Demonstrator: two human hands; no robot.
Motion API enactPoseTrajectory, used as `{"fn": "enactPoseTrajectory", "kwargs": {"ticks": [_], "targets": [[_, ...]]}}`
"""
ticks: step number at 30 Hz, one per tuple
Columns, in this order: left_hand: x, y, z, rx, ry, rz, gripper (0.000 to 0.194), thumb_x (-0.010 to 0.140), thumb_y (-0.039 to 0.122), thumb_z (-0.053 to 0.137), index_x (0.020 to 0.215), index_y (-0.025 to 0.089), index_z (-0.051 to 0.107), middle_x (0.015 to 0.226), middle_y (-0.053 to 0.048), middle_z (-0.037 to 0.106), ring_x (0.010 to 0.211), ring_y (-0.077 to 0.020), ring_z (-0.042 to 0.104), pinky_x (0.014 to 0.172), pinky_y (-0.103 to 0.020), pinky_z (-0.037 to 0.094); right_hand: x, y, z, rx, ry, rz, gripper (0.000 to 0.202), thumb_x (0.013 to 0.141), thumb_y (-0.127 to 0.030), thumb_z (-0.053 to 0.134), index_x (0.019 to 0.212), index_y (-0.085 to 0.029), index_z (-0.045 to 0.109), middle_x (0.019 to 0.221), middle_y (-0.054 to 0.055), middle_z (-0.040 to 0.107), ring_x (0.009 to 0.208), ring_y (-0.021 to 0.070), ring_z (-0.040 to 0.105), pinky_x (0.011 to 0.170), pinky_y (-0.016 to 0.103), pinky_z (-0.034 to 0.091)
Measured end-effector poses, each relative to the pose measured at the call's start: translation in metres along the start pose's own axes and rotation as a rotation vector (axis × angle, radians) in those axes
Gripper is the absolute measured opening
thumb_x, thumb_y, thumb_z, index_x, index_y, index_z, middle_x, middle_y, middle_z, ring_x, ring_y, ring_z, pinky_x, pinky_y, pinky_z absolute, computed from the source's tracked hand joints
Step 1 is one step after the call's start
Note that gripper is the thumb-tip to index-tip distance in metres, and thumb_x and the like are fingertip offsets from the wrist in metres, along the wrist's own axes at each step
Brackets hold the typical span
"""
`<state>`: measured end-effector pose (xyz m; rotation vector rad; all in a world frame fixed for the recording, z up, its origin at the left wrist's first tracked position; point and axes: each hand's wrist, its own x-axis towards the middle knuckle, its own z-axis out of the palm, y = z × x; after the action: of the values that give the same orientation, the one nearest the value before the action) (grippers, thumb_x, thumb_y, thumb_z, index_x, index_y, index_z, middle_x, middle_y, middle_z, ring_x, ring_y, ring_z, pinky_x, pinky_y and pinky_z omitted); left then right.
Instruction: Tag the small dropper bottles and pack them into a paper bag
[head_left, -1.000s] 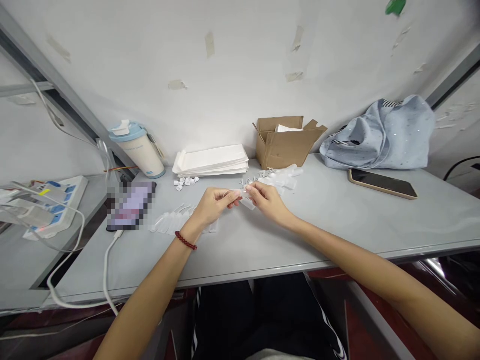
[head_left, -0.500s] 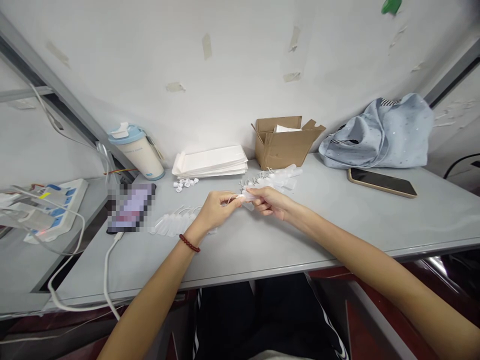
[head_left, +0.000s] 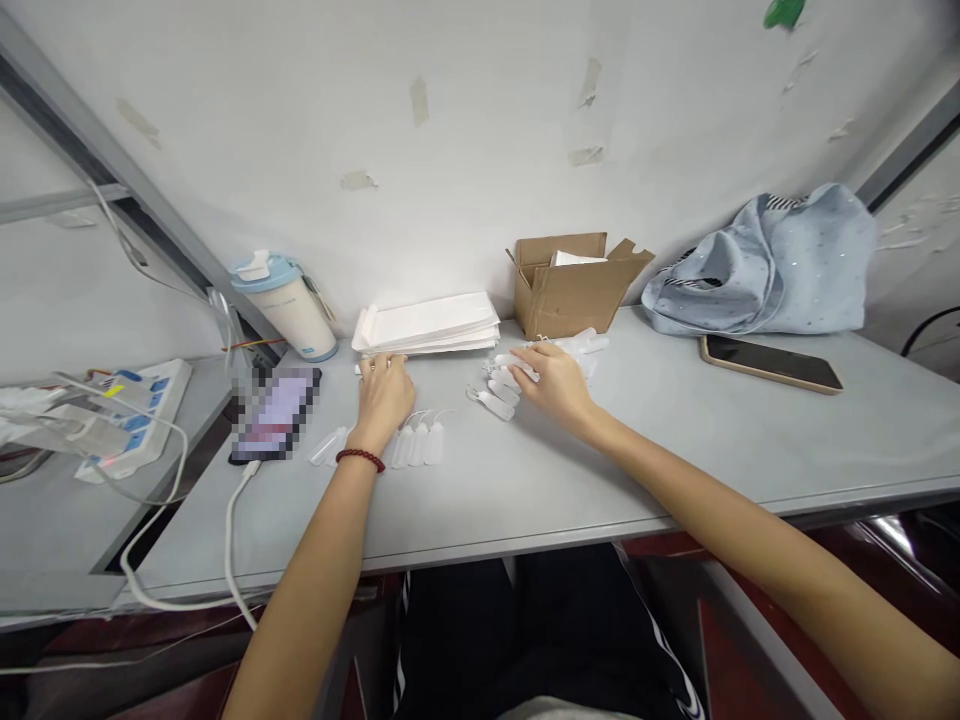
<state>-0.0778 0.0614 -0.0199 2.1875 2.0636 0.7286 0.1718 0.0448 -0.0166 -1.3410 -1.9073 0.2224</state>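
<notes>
My left hand (head_left: 385,395) reaches over the small white caps (head_left: 360,369) in front of the white envelope stack (head_left: 427,322); its fingertips hide most of them, and what they touch is too small to tell. At the pile of small translucent bottles with metal clips (head_left: 497,404), my right hand (head_left: 551,378) has its thumb and fingers apart over the bottles. Several translucent bottles with thin tubes (head_left: 433,445) lie in a row on the table, partly behind my left wrist.
Behind are an open cardboard box (head_left: 574,298) and a tumbler (head_left: 294,310). A blue bag (head_left: 802,270) and a phone (head_left: 769,364) lie right. A blurred phone (head_left: 279,412) on a white cable and a power strip (head_left: 154,415) are left.
My hands have parted. The left moved left and back to the caps; the right moved slightly up and right over the clipped bottles. A clipped bottle now shows at the pile's near edge.
</notes>
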Motion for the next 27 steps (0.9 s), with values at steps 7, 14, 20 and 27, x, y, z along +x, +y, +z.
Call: {"fn": "enactPoseTrajectory", "kwargs": {"ticks": [7,14,20,27], "targets": [[0.004,-0.007,0.003,0.155,-0.138,0.003,0.045,0.086,0.022,0.036,0.126,0.015,0.052,0.141,-0.013,0.042,0.126,-0.0412,0.032,0.096,-0.061,0.033,-0.002,0.003,0.006,-0.217,0.063,-0.102,0.022,0.081,-0.013,0.048,0.093,-0.013,0.067,0.095,0.015,0.055,0.091,0.0266,0.045,0.07,0.035,0.037],[0.008,-0.008,0.002,0.196,-0.157,0.03,0.042,0.084,0.019,0.036,0.119,0.014,0.059,0.139,-0.013,0.045,0.122,-0.0392,0.035,0.096,-0.057,0.034,-0.005,0.001,0.007,-0.216,0.088,-0.222,0.021,0.087,-0.019,0.043,0.091,-0.014,0.063,0.098,0.015,0.053,0.089,0.0256,0.046,0.075,0.04,0.037],[0.011,-0.011,0.006,0.199,-0.167,0.059,0.04,0.083,0.017,0.037,0.113,0.014,0.062,0.127,-0.014,0.055,0.113,-0.036,0.043,0.094,-0.051,0.038,-0.018,-0.018,0.013,-0.11,-0.048,-0.447,0.021,0.09,-0.023,0.043,0.098,-0.015,0.061,0.099,0.013,0.057,0.088,0.0219,0.051,0.078,0.037,0.043],[0.013,-0.016,0.008,0.215,-0.158,0.071,0.044,0.081,0.015,0.038,0.119,0.007,0.058,0.13,-0.02,0.049,0.119,-0.0357,0.04,0.096,-0.048,0.037,-0.041,-0.044,0.018,-0.007,-0.504,-0.804,0.042,0.094,-0.039,0.041,0.126,-0.015,0.052,0.139,0.013,0.044,0.12,0.0266,0.04,0.1,0.044,0.036]]}}
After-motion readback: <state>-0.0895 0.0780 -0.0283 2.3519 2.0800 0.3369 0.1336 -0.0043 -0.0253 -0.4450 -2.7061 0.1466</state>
